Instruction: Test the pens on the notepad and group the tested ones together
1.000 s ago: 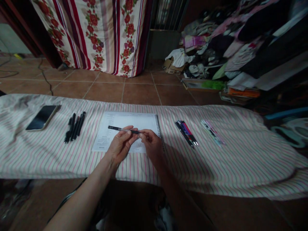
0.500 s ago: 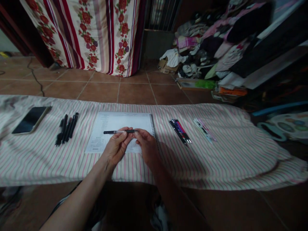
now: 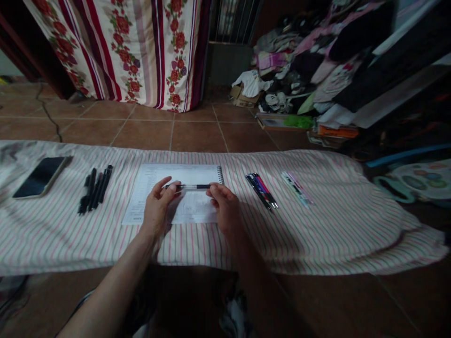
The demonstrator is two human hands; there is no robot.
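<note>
Between my two hands a black pen point(image 3: 192, 187) with a clear middle section lies level above an open spiral notebook point(image 3: 141, 188). My left hand point(image 3: 158, 199) pinches its left end between thumb and fingers. At the pen's right end, the fingertips of my right hand point(image 3: 223, 202) are closed on it. Printed and handwritten marks show on the notebook page, partly covered by my hands. To the left lie several black pens point(image 3: 95, 190). On the right are a group of dark and purple pens point(image 3: 261, 191) and a group of pale, pastel pens point(image 3: 298, 188).
A striped cloth point(image 3: 327, 234) covers the long surface. A smartphone point(image 3: 42, 177) rests at its left end. Beyond are a tiled floor point(image 3: 144, 129), a floral curtain point(image 3: 141, 56) and a heap of clothes point(image 3: 299, 65). A light-blue plastic item point(image 3: 394, 190) stands at the far right.
My left hand has slid leftward along the pen to its left end, so my hands are farther apart. The pen has shifted right and slightly up in view.
</note>
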